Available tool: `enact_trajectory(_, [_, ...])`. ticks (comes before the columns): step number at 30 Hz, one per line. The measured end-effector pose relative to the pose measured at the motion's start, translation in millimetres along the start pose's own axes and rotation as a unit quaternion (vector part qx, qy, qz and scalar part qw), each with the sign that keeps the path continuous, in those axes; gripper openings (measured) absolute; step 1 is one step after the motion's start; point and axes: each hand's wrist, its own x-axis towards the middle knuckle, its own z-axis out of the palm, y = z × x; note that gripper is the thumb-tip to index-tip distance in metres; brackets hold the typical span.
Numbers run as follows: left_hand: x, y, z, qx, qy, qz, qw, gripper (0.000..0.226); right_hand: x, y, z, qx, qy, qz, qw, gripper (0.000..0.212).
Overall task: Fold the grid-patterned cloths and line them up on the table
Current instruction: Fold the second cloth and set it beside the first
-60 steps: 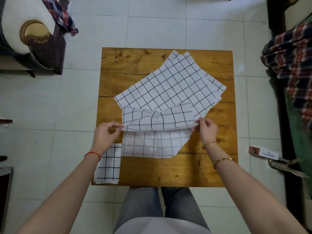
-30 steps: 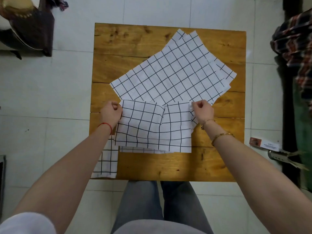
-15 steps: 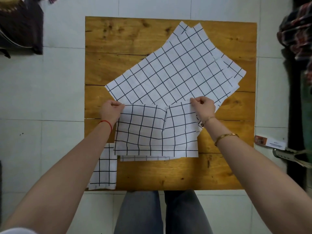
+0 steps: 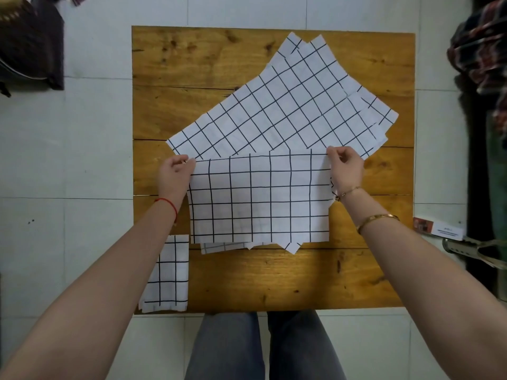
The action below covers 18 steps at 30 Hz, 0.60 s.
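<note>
A white cloth with a black grid [image 4: 260, 198] lies folded in half near the middle of the wooden table [image 4: 274, 281]. My left hand [image 4: 172, 176] pinches its far left corner and my right hand [image 4: 344, 167] pinches its far right corner. The lower layer peeks out unevenly along the near edge. Behind it, a stack of unfolded grid cloths [image 4: 282, 105] lies spread at an angle. A small folded grid cloth [image 4: 168, 272] sits at the table's near left corner, partly under my left forearm.
Bare wood shows along the table's near edge and far left. Dark furniture [image 4: 30, 45] stands on the tiled floor at the far left. Plaid fabric [image 4: 482, 50] hangs at the right, with a small box [image 4: 439, 229] on the floor below it.
Both hands carried the cloth's near edge up and away, folding it over onto itself. The sagging middle has been pulled flat, and the hands moved apart to the far corners.
</note>
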Motion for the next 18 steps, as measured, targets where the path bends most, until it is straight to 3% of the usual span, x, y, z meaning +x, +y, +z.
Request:
enact_trajectory(7, [1,9,2,0.001,-0.053,-0.069,0.996,0.035,-1,-7,-8,0.061,-0.059,0.018,0.996,0.014])
enact_trajectory(13, [-6,22,-7,0.130,-0.152,-0.007,0.980,0.060,-8,-13,-18,0.129,-0.078,0.005,0.989,0.020])
enact_trajectory(18, [-14,27,-20,0.235,-0.228,0.011,0.945,0.052,-12,-17,-36,0.155,-0.111,0.003,0.982,0.023])
